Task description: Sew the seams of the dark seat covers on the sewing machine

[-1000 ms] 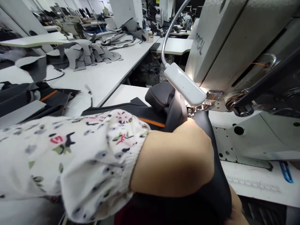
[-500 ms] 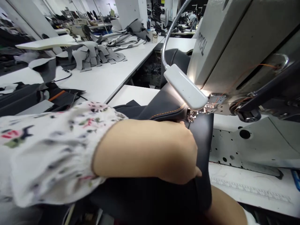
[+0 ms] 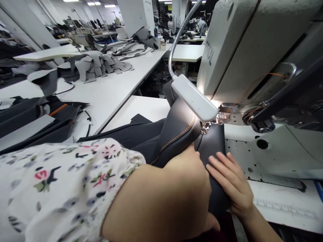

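A dark grey leather-like piece with a line of orange stitching lies folded under the presser foot of a sewing machine. My left hand, in a floral sleeve, is closed on this piece just in front of the foot; most of its fingers are hidden. Flat on the piece's right part rests my right hand, with its fingers stretched out. A white lamp on a bendy metal neck lights the needle area. Orange thread runs along the machine head.
Grey cut pieces lie heaped on the long white table to the left. Nearer are dark pieces with an orange strip. A ruler scale runs along the table edge right of the machine bed.
My right hand has come up from beneath the piece and now lies on top of it. My left hand is lower in view, and the stitched fold stands up more.
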The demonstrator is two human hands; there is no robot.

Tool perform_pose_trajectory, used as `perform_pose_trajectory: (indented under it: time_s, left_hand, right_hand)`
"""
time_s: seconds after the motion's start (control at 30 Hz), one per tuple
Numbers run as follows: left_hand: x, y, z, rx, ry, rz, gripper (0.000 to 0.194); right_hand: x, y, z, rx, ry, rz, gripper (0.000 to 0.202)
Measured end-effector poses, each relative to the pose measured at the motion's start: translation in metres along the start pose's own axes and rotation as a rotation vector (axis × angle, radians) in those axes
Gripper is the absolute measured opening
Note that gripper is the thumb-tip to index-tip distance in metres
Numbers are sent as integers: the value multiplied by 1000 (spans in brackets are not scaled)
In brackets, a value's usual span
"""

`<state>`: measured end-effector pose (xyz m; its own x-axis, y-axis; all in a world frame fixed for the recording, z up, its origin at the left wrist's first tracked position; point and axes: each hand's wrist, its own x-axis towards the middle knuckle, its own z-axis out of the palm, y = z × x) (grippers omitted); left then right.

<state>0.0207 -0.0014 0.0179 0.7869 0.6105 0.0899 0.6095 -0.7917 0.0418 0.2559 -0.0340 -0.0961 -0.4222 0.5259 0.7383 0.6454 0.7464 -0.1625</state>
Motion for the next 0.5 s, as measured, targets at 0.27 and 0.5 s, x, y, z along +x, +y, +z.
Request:
perform_pose_trajectory:
  time_s: [0.27, 0.5]
  left_hand:
    - [3, -6, -5, 286, -34, 239, 67]
    - [27, -13, -45, 125, -136, 187, 101]
  right_hand:
    - [7, 11, -25, 42, -119, -91, 49]
    - [24, 24, -24, -6, -63, -57, 46]
